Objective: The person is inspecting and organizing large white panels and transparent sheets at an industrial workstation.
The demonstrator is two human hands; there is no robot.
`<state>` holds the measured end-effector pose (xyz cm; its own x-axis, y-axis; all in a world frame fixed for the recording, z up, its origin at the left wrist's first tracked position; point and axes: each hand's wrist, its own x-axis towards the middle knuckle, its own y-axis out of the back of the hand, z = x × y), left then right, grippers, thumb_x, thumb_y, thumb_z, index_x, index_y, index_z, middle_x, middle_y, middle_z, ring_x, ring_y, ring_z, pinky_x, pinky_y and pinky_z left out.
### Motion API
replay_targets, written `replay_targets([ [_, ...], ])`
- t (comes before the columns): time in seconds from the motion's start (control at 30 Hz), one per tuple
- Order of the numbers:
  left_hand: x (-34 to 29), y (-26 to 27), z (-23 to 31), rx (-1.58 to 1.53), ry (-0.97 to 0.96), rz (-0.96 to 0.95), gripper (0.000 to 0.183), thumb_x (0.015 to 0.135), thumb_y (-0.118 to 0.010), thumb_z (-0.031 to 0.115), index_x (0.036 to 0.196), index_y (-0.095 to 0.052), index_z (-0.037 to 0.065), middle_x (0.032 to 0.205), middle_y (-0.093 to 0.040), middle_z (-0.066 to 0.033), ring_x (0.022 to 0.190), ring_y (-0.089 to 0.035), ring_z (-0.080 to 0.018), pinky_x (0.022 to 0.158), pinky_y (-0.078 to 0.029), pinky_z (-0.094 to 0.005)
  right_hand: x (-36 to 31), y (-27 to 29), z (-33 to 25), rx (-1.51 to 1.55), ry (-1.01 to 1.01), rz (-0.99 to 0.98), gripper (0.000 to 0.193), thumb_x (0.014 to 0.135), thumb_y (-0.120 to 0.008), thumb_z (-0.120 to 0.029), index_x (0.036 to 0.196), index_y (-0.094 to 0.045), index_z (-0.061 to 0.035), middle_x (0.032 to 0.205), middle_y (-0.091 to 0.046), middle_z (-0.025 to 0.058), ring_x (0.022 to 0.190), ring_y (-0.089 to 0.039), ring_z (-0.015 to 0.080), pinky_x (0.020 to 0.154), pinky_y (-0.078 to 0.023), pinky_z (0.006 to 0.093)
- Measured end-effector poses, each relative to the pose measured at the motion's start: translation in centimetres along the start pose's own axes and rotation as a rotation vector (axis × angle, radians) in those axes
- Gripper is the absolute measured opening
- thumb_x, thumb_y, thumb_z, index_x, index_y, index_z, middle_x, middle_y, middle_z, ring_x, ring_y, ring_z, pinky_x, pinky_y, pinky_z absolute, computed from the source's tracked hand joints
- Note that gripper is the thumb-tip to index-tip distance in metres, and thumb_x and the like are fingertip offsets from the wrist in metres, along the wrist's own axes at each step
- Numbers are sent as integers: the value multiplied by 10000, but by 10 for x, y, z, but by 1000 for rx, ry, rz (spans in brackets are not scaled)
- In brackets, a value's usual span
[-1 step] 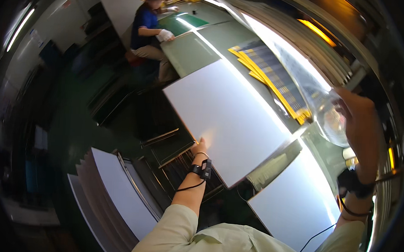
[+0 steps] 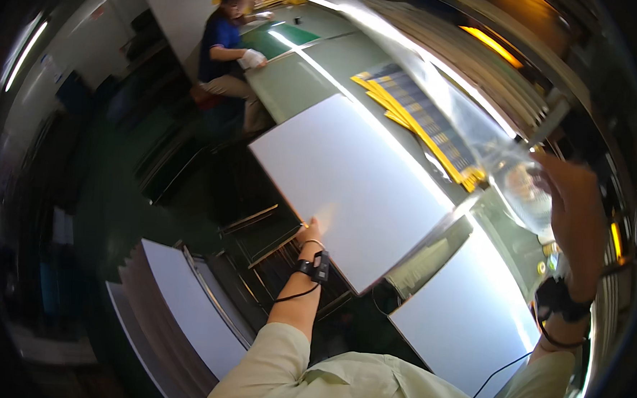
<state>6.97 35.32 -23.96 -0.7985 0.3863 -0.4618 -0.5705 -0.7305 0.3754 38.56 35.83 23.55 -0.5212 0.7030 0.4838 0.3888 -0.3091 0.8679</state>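
My left hand [image 2: 309,231] grips the near left edge of a large white board [image 2: 355,186], thumb on top and the other fingers out of sight beneath. The board lies flat on a green worktop. At the right, my right hand [image 2: 565,187] is raised with its fingers curled closed on a clear plastic sheet [image 2: 474,124]. That sheet stretches away toward the far side, bunched and shiny by my fingers. Some of the right fingertips are blurred behind the plastic. Both wrists wear black straps with cables.
A second white board [image 2: 464,315] lies nearer me at the right. Dark sheets with yellow edges [image 2: 423,121] lie beyond the first board. Several upright panels [image 2: 183,300] lean together at the lower left. A gloved co-worker [image 2: 229,50] sits at the far end of the worktop [image 2: 303,83].
The view has shifted slightly. My right hand has moved a little, and the plastic sheet has changed shape beside it. My left hand keeps its hold on the board.
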Motion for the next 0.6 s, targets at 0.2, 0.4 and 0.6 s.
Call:
replay_targets([
  [0.2, 20, 14, 27, -226, -429, -14, 454, 742, -689, 277, 979, -481, -49, 943, -561, -136, 802, -538, -204, 737, -441, -312, -143, 47, 16, -129, -105, -262, 450, 689, -419, 85, 1035, -617, -124, 1014, -611, 114, 857, -618, 230, 676, -498, 308],
  [0.4, -131, 6, 141, -624, 434, -1351, 791, 837, -440, 516, 1334, -142, -22, 1300, -296, -239, 1190, -344, -358, 963, -297, -501, -360, -3, 28, -105, -298, -155, 275, 725, -510, 17, 909, -661, -121, 983, -620, 116, 881, -610, 292, 744, -509, 356],
  [0.6, -128, -87, 66, 627, 59, -1410, 435, 863, -524, 258, 1181, -389, -7, 1057, -553, -152, 853, -597, -283, 713, -507, -349, -513, -76, 41, 65, -538, -165, 234, 744, -532, -45, 930, -644, -132, 1009, -611, 81, 913, -593, 276, 821, -474, 372],
])
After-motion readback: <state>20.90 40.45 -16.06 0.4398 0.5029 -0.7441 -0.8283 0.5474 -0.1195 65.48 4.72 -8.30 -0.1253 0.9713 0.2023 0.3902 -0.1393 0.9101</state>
